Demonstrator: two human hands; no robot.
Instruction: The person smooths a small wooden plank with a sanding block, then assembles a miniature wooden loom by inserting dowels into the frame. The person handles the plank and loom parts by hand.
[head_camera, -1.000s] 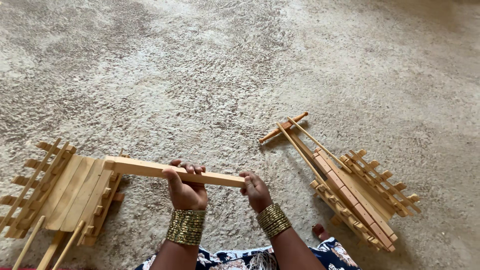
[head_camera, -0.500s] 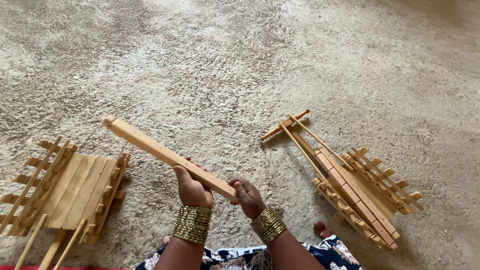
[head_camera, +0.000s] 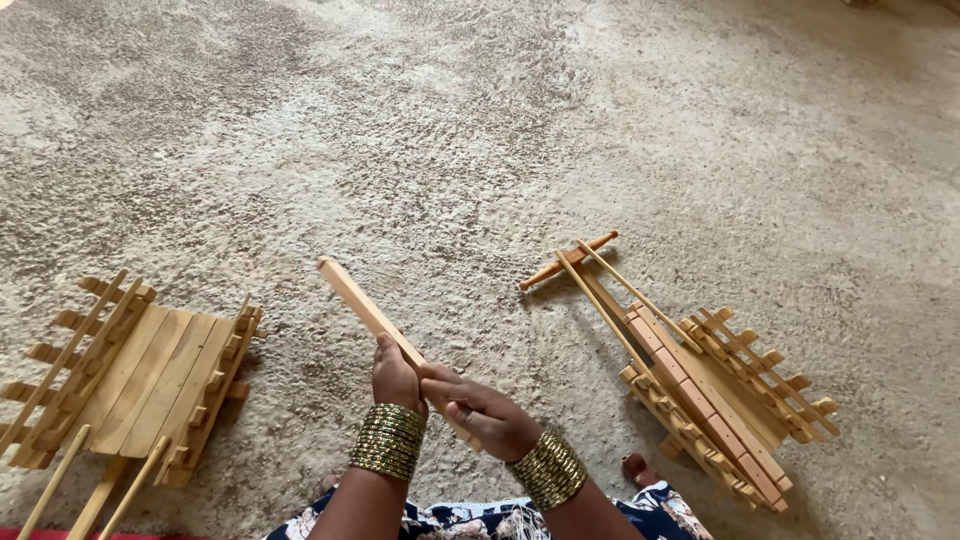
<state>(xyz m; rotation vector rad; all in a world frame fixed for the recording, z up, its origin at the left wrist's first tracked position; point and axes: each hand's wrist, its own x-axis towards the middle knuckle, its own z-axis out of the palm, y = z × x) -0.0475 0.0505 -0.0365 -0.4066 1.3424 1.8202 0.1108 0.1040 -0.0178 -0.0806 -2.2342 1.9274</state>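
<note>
A long, pale wooden slat (head_camera: 375, 320) is held above the rough grey-brown ground (head_camera: 480, 130), low in the middle of the view. Its long axis runs on a diagonal: the free end points up and to the left, away from the person, and the near end slants down to the right, where it disappears between the two hands. The left hand (head_camera: 397, 378) is closed around the slat from the left side, thumb lying along its edge. The right hand (head_camera: 480, 410) is clamped over the lower end, fingers folded across it and touching the left hand, so both hands sit close together on the same piece. Each wrist carries a stack of gold bangles (head_camera: 388, 440).

To the left lies a wooden slatted frame (head_camera: 150, 380) with flat boards and notched side rails. To the right lies a second slatted frame (head_camera: 715, 390), angled, with thin sticks (head_camera: 570, 262) crossing at its far end. No packages, labels or signs show.
</note>
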